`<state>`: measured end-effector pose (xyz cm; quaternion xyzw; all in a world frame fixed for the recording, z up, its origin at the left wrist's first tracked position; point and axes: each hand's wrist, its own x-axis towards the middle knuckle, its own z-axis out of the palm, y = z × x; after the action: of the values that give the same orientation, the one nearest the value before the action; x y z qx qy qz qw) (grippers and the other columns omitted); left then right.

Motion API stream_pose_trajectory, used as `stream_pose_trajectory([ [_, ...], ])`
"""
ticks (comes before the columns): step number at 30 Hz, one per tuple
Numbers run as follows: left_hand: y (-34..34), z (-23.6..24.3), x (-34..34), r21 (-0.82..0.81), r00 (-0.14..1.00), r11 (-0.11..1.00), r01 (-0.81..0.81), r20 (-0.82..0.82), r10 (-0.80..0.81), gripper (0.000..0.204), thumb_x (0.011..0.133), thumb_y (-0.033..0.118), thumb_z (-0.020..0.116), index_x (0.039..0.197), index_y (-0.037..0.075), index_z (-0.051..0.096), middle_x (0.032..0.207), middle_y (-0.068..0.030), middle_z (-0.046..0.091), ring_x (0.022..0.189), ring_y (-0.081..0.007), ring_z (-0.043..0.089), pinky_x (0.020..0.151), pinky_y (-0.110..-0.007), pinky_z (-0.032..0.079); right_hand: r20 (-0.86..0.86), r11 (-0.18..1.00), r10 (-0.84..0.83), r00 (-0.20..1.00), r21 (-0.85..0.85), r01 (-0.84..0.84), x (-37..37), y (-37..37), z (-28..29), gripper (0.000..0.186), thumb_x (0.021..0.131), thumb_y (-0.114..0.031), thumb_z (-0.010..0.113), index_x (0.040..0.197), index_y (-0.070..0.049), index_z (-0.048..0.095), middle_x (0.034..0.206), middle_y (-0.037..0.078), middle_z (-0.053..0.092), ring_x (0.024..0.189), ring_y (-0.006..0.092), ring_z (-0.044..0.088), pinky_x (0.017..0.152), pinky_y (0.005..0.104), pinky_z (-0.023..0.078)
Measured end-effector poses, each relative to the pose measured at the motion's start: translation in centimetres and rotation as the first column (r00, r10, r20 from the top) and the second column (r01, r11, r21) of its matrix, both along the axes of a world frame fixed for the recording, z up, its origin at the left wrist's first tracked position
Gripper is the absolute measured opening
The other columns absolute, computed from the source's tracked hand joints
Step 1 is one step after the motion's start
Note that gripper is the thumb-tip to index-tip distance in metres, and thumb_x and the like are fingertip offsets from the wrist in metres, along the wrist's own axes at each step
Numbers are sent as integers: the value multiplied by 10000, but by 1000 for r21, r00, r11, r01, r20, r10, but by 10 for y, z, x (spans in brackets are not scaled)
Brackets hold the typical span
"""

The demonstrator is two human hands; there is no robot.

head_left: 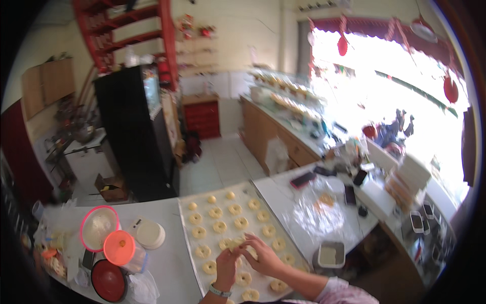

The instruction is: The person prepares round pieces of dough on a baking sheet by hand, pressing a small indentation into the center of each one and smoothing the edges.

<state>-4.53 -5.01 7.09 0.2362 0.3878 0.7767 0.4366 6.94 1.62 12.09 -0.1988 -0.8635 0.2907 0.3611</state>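
Both my hands are raised over a large pale tray [188,242] that carries rows of dough rings [203,251]. My left hand [227,264], with a band at its wrist, is closed with its fingertips at a small piece of pale yellow dough [235,244]. From the right, my right hand [260,257] reaches in with curled fingers and meets the left one at the same piece. My fingers partly hide its shape. Round dough balls [211,199] without a visible hole sit along the tray's far edge.
Left of the tray are a pink-rimmed bowl [99,229], an orange-lidded container [119,248], a dark red bowl [109,280] and a white kitchen scale [148,233]. To the right lie clear plastic wrap [319,215], a metal tin [331,255] and phones [302,180]. A black fridge [132,126] stands behind.
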Motion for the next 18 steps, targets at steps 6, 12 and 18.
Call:
stream_pose_trajectory([
  [6, -1, -27, -11, 150, 962, 976, 159, -248, -118, 337, 899, 158, 574, 1150, -62, 528, 1029, -116, 618, 910, -218, 607, 812, -325, 502, 98, 941, -175, 980, -278, 196, 6, -5, 8, 259, 831, -167, 666, 1041, -31, 599, 869, 78, 674, 781, 144, 646, 701, 257, 502],
  [12, -43, 5, -20, 105, 955, 993, 58, -294, -25, 408, 928, 232, 538, 1170, -94, 504, 1036, -138, 607, 888, -208, 616, 805, -331, 517, -73, 903, 41, 996, -423, -68, -4, -27, -18, 210, 857, -51, 589, 1065, -46, 615, 1210, 166, 543, 1005, 233, 591, 789, 318, 515],
  [18, -78, 24, -17, 69, 968, 991, 112, -233, -93, 304, 908, 171, 553, 1091, -69, 582, 996, -115, 632, 865, -165, 612, 763, -288, 509, -103, 983, -41, 994, -182, 22, -12, -49, -9, 240, 837, -49, 628, 1071, -1, 614, 942, 131, 660, 872, 162, 633, 729, 293, 529],
])
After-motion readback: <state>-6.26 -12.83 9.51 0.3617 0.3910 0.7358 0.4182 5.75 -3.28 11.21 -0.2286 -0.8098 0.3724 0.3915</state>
